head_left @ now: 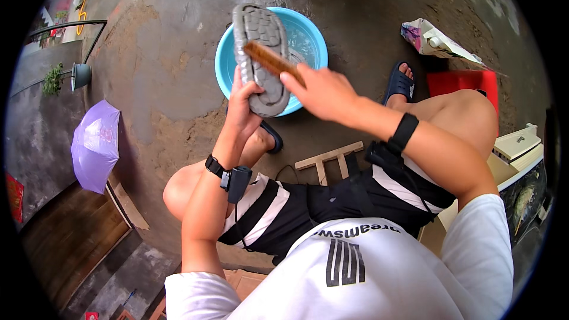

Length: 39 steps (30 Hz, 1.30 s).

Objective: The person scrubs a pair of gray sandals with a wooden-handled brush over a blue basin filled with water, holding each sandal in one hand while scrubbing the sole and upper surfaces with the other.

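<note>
My left hand (243,106) grips a grey slipper (262,31) near its lower end and holds it up with the patterned sole towards me. In my right hand (326,93) is a brown wooden brush (275,61), laid across the middle of that sole; its bristles are hidden beneath the wood. Below both stands a light blue plastic basin (321,38) with water in it. Another grey item (295,56), partly covered by the slipper, shows inside the basin and may be the second slipper.
Dark slippers (394,82) are on my feet. A small wooden frame (330,156) lies between my legs. To the right are a white bag (444,44), a red object (462,83) and a cream plastic appliance (518,142). A purple umbrella (95,146) and a potted plant (81,76) are leftward.
</note>
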Tool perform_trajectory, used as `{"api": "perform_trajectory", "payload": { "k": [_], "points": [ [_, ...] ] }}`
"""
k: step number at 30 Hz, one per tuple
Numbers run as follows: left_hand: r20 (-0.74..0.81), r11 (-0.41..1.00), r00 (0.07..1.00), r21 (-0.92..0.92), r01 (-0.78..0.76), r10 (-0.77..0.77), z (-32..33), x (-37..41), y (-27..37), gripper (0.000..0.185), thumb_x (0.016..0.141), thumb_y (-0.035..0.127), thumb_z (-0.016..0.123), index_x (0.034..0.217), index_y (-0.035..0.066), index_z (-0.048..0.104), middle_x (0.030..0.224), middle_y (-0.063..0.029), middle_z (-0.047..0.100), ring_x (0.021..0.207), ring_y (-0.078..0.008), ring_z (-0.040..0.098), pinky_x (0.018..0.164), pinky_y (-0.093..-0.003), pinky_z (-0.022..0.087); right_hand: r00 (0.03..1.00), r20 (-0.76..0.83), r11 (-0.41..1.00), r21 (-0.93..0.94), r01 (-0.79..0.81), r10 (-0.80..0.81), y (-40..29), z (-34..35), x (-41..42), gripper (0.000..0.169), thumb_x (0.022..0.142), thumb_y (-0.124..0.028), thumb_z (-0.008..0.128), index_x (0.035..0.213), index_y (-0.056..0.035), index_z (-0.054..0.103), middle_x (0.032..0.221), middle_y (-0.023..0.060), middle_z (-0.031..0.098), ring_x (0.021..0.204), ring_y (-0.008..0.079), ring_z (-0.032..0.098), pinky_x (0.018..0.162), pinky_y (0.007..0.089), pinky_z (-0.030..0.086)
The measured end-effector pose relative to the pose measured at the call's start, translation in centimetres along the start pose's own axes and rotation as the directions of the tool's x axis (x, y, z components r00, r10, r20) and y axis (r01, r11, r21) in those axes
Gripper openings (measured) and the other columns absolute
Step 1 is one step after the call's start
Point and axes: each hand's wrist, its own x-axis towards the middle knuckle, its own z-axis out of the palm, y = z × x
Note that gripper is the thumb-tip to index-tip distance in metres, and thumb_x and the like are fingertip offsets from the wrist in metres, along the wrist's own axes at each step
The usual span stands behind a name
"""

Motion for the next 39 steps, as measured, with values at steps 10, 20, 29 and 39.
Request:
{"api": "perform_trajectory", "payload": {
  "k": [10, 20, 29, 39],
  "points": [
    [0.024, 0.997, 1.0, 0.079, -0.015, 0.013, 2.1, -0.4, -0.3, 0.084, 0.076, -0.004, 0.049, 0.157, 0.01, 0.028, 0.14, -0.0163, 0.053, 0.122, -0.0305, 0.059, 0.104, -0.0424, 0.051, 0.977, -0.205, 0.989, -0.127, -0.08, 0.053, 3.3, -3.1, 2.7, 0.06, 0.102, -0.06, 0.042, 0.104, -0.0043, 0.064, 0.085, 0.025, 0.072, 0.084, 0.0455, 0.07, 0.076, 0.0552, 0.055],
    [0.08, 0.997, 0.994, 0.002, -0.072, 0.072, 2.9, -0.1, 2.0, 0.082, 0.074, -0.003, 0.05, 0.154, 0.006, 0.033, 0.137, -0.0183, 0.056, 0.124, -0.0313, 0.06, 0.105, -0.042, 0.052, 0.975, -0.165, 0.988, -0.031, -0.154, 0.147, 3.8, -3.0, 3.0, 0.063, 0.104, -0.059, 0.037, 0.111, -0.0016, 0.06, 0.091, 0.0265, 0.072, 0.093, 0.0467, 0.07, 0.083, 0.0542, 0.055],
    [0.031, 0.977, 0.98, 0.071, -0.2, 0.199, 0.8, 0.8, 2.6, 0.076, 0.078, -0.001, 0.047, 0.153, 0.006, 0.031, 0.14, -0.02, 0.052, 0.128, -0.0355, 0.057, 0.105, -0.0483, 0.053, 1.0, -0.031, 0.998, -0.064, -0.007, 0.005, 2.3, -0.5, -0.1, 0.054, 0.106, -0.053, 0.041, 0.11, -0.0013, 0.056, 0.079, 0.0273, 0.069, 0.079, 0.0483, 0.068, 0.072, 0.0566, 0.054],
    [0.048, 0.982, 0.982, 0.05, -0.184, 0.182, 1.7, 0.5, 2.2, 0.079, 0.078, -0.002, 0.047, 0.154, 0.008, 0.028, 0.144, -0.0201, 0.048, 0.131, -0.0361, 0.054, 0.108, -0.0502, 0.05, 0.993, -0.116, 0.996, -0.084, 0.021, -0.031, 3.5, -1.0, 1.6, 0.054, 0.106, -0.052, 0.042, 0.105, -0.0002, 0.055, 0.075, 0.0266, 0.068, 0.074, 0.0484, 0.068, 0.068, 0.0571, 0.054]
  ]
}}
